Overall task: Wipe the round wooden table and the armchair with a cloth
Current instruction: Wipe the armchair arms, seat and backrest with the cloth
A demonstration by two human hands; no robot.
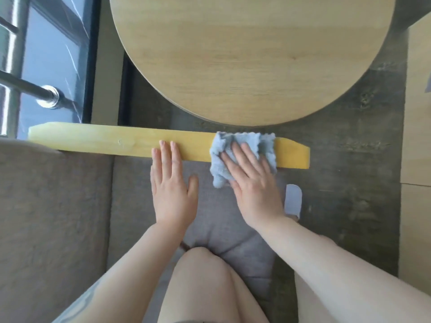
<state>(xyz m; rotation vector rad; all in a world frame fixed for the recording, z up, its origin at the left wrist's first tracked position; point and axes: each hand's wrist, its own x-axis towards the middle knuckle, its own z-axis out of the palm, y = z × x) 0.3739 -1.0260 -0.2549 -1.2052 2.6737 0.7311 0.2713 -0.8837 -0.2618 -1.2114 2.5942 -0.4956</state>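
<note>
Ahead of the fingertips [165, 145] of the left hand [171, 190]: a narrow strip of bare floor [345, 141], then the round edge of the table [251, 57], close beyond the armrest [126, 141]. Left of those fingers: a long bare run of armrest, ending just beside the window frame [93, 66] and metal rail [35, 92]. Between the two hands: a short open stretch of wood. Under the flat right hand [254, 183]: the cloth [242, 141], bunched across the armrest. Right of those fingers: a short bare end of armrest, then open floor up to a pale cabinet [417, 108]. Below the palms: grey seat cushion [130, 201], a knee [200, 264] and a slipper [293, 199] close by.
</note>
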